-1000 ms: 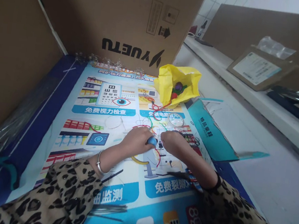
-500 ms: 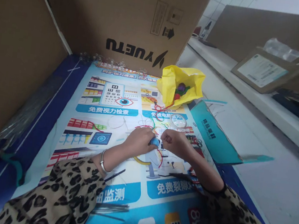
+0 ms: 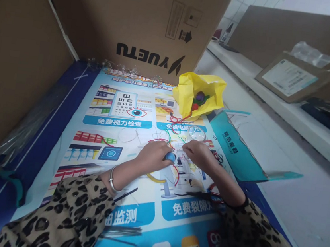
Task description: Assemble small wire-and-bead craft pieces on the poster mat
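My left hand is closed around a small blue ball, which shows between thumb and fingers. To its right, a short way apart, my right hand is pinched, its fingertips pointing at the ball; anything between them is too small to make out. Red cord curves out just below the ball. Beyond the hands lie green and red strands and a round clear dish with tiny pieces in it. A yellow curved strip lies below my left hand.
A yellow bag with purple, green and red items stands at the back. On the right lies a teal card piece. Teal-handled pliers are at the left, and dark wire lengths in front. A large cardboard box closes off the back.
My right hand has moved slightly right, away from the blue ball, and its fist has turned into a pinch. My left hand keeps its hold on the ball in nearly the same place.
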Tool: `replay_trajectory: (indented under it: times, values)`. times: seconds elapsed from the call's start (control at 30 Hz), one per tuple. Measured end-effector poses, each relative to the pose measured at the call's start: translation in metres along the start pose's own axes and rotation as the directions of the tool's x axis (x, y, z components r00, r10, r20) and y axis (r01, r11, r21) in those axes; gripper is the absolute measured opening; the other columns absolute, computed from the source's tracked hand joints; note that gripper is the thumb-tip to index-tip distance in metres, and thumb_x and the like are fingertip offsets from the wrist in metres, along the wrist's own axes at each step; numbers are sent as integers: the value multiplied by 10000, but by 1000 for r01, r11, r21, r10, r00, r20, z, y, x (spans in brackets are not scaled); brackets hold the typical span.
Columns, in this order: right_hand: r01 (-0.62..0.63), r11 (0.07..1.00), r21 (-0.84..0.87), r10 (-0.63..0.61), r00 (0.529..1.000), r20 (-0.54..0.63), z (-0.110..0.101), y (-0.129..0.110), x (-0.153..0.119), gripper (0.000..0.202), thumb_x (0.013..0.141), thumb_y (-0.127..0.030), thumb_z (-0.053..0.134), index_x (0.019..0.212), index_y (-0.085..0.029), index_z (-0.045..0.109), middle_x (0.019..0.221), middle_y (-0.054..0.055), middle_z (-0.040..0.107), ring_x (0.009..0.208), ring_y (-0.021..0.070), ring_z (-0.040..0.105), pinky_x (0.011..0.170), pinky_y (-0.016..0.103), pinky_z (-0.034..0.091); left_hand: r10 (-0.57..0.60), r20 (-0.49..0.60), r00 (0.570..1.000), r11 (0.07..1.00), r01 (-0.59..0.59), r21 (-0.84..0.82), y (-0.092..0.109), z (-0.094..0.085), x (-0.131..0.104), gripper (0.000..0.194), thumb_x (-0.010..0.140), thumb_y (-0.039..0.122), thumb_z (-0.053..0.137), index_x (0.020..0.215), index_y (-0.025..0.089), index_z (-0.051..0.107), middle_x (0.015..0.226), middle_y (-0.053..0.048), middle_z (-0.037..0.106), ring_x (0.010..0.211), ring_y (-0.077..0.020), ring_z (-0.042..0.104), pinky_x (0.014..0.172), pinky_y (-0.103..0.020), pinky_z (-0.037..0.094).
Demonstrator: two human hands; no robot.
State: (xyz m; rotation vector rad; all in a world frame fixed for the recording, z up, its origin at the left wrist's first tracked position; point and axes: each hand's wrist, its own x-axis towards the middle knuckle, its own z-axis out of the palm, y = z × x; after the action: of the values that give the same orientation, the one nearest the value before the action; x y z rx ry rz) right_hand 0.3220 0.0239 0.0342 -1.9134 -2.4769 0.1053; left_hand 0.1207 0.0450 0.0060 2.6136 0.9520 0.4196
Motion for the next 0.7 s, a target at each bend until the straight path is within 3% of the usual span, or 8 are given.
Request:
replay_trajectory:
  times: [0.13, 0.33, 0.47, 0.7]
  values:
    - [42, 994, -103, -37, 998, 53, 2, -3, 2, 274, 884, -228, 404, 793, -143, 648, 817, 79, 642, 751, 152, 579, 632, 227, 357, 2, 7, 1000, 1000, -2, -14, 0, 0, 0, 327, 762, 429, 566, 1021, 232, 587, 930, -48, 596, 907, -209, 543, 764, -318, 409]
    - [176, 960, -219, -145, 978, 152, -6, -20, 4, 186, 827, -95, 433, 810, -121, 615, 828, 109, 623, 732, 177, 565, 598, 251, 336, -11, 12, 1000, 1000, 11, -1, 0, -1, 1, 305, 752, 430, 576, 966, 213, 590, 910, -51, 593, 879, -212, 545, 745, -321, 412]
    - [274, 911, -308, -214, 953, 215, -11, -29, 12, 180, 813, -85, 433, 821, -117, 610, 827, 114, 624, 746, 199, 569, 587, 263, 335, -19, 25, 1000, 1000, 18, 18, 1, -1, 1, 276, 754, 431, 569, 895, 195, 596, 893, -56, 591, 849, -209, 545, 723, -318, 416]
    - [199, 941, -275, -158, 974, 164, -16, -24, 14, 173, 826, -160, 429, 836, -140, 600, 826, 78, 634, 701, 156, 560, 551, 241, 301, -24, 22, 999, 999, 23, 27, 2, -2, 1, 287, 748, 421, 575, 930, 200, 592, 913, -54, 593, 873, -209, 549, 740, -320, 420]
